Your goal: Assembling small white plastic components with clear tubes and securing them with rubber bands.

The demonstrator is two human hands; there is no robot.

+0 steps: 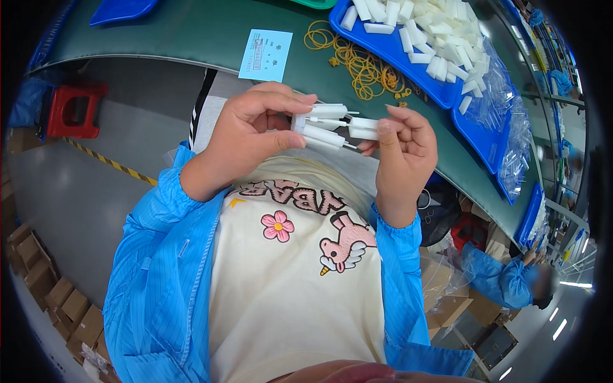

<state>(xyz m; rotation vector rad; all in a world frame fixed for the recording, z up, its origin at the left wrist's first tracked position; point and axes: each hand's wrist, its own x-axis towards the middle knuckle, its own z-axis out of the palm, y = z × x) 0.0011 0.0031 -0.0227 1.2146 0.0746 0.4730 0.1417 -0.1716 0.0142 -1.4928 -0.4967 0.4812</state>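
My left hand (pixel 246 131) grips the left ends of several slim white plastic pieces (pixel 325 124) between thumb and fingers, in front of my chest. Thin tips stick out from their right ends. Close by, my right hand (pixel 407 147) pinches a pair of short white block-like pieces (pixel 364 127) between thumb and fingers. These blocks meet or nearly meet the thin tips; whether they are joined I cannot tell. Just beyond the hands, a heap of yellow rubber bands (pixel 367 71) lies on the green table (pixel 185 35).
A blue tray (pixel 399 71) at the far right holds many white pieces (pixel 440 38). Beside it are another blue tray (pixel 476 131) and clear plastic bags (pixel 507 96). A pale blue card (pixel 266 54) lies on the table. A red stool (pixel 75 112) stands left; a co-worker (pixel 504 281) sits right.
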